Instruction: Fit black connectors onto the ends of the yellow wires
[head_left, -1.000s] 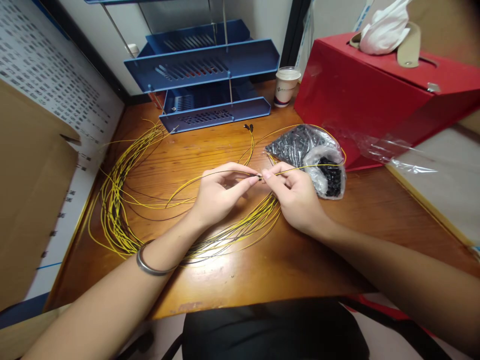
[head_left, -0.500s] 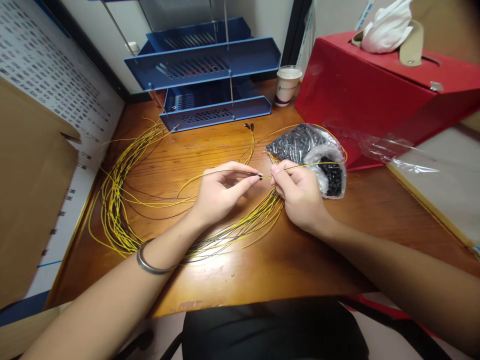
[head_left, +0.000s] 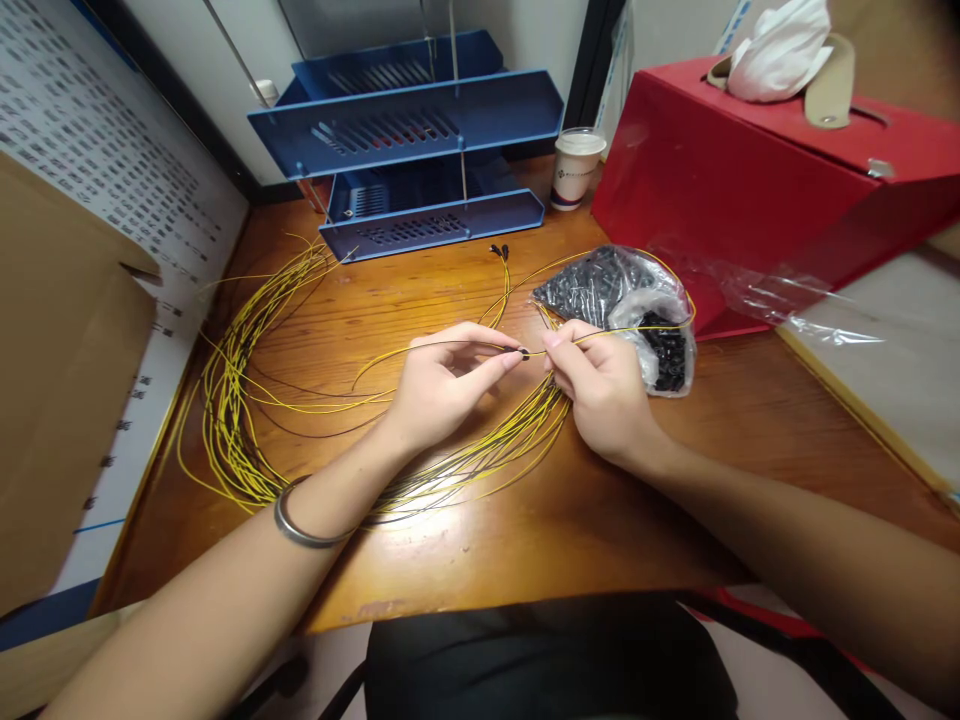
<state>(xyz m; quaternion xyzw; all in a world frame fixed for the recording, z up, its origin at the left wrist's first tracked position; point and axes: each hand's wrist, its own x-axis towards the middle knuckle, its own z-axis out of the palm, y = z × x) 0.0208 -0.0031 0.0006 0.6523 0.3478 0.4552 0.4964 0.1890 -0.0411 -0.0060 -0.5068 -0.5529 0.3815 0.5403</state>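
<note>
My left hand (head_left: 442,385) pinches the end of a thin wire, with a tiny black cap (head_left: 523,353) at its fingertips. My right hand (head_left: 600,385) pinches a yellow wire (head_left: 637,329) just right of that cap; a small gap separates the two hands. Both hover over a big loop of yellow and black wires (head_left: 232,400) that lies on the wooden desk (head_left: 525,540). A clear plastic bag of small black parts (head_left: 622,300) sits right behind my right hand.
A blue stacked letter tray (head_left: 420,150) stands at the back, a paper cup (head_left: 574,168) beside it. A red box (head_left: 750,190) with a white cloth on top fills the right. Brown cardboard (head_left: 60,380) leans at the left. A clear plastic sheet (head_left: 787,295) lies at the right.
My right hand has drawn a little to the right, away from my left fingertips, which it touched a second ago. The left hand has stayed in place.
</note>
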